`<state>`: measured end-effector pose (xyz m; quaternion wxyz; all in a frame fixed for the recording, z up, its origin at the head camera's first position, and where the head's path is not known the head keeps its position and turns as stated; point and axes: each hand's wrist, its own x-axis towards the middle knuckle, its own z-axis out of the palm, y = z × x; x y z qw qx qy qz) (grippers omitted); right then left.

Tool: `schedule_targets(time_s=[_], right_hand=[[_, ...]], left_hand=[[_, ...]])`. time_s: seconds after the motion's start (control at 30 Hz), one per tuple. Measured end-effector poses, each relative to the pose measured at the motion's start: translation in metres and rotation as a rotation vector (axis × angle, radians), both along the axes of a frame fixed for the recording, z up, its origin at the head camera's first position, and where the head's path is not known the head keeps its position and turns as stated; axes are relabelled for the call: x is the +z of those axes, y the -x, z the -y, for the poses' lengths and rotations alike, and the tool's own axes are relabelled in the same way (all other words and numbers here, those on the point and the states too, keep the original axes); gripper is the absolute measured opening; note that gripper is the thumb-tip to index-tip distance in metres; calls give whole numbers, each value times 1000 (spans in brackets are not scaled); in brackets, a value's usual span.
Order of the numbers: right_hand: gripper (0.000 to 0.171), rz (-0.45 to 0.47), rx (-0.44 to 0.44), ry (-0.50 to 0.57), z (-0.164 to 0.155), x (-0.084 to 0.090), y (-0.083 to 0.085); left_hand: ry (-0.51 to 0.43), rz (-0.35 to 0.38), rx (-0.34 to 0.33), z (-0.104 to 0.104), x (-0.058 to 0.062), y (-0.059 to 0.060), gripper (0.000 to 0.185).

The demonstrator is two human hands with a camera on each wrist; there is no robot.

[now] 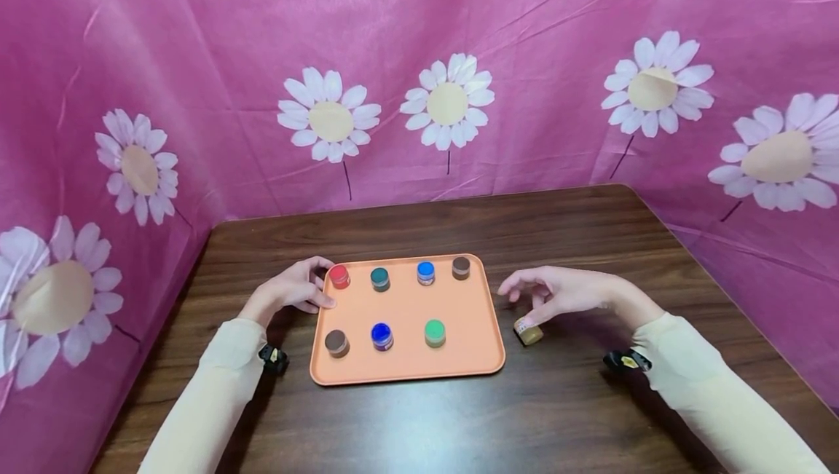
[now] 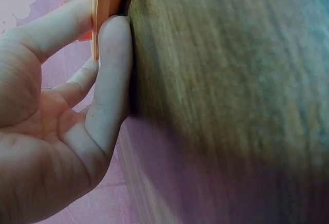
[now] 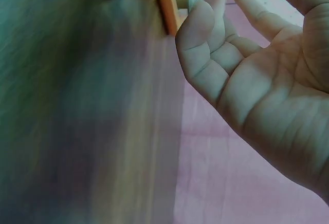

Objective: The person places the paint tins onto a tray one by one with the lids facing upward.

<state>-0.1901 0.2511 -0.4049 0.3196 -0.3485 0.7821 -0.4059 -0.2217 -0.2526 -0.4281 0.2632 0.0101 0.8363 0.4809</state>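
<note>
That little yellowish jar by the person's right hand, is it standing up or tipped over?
Tipped over. The yellow jar lies on its side on the table, outside the orange tray, just below the right hand.

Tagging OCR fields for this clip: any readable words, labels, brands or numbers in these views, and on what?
None can be read.
Yellow jar on its side on the table under the right hand: a label with small marks, too small to read.
Seven jars on the orange tray: no lettering visible.
Both wrist views: blurred, no text.
</note>
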Motion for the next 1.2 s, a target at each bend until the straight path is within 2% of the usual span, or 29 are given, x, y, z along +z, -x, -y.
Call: schedule_targets(time_s=[0.23,0.47,0.67,0.93,1.2], right_hand=[[58,87,-1,7,-12,-14,-5],[62,64,-1,-5,-11,-25,-8],[56,76,-4,-2,-9,-30,-7],[43,200,-84,-3,-5,-31,-4],[39,244,-133,13,-5,-32,0]], left_hand=[[11,-5,-3,0,2,2,79],[16,-13,-11,-2,4,1,78],[10,-4,-8,-2,3,1,77],[10,-1,5,-1,0,0,78],[16,-3,20,-1,0,0,79]])
